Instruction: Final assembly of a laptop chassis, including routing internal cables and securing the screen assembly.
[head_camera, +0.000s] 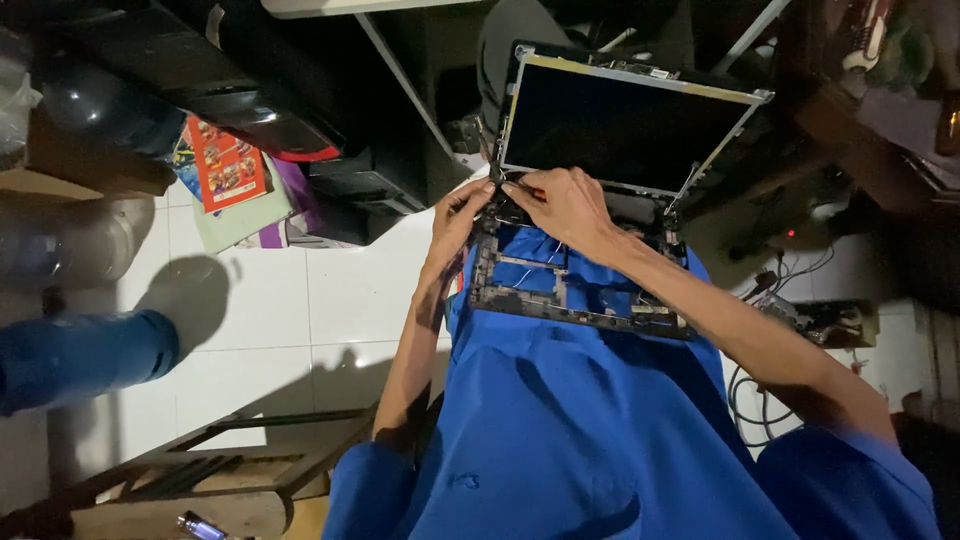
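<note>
- A stripped laptop (590, 200) is resting on the person's lap, over the blue shirt (600, 430); its dark screen (620, 125) is standing open and tilting away, and its base frame (560, 290) is lying bare with the blue cloth showing through the gaps
- A white tiled floor (300, 310) is spreading out to the left of the laptop, with a wooden frame (230, 460) lying on it lower down
- A blue-clad leg (80, 355) of someone else is reaching in far left of the laptop
- A red booklet (228, 162) is lying on the floor up and to the left of the laptop
- A circuit board with cables (830, 320) is sitting just right of the laptop
- The right hand (565, 205) is curling over the laptop's hinge edge, fingers bending around a thin tool (528, 192); how firmly it is pinching I cannot tell
- The left hand (458, 215) is pressing its bent fingertips against the laptop's left rear corner, partly closing, nothing clearly held
</note>
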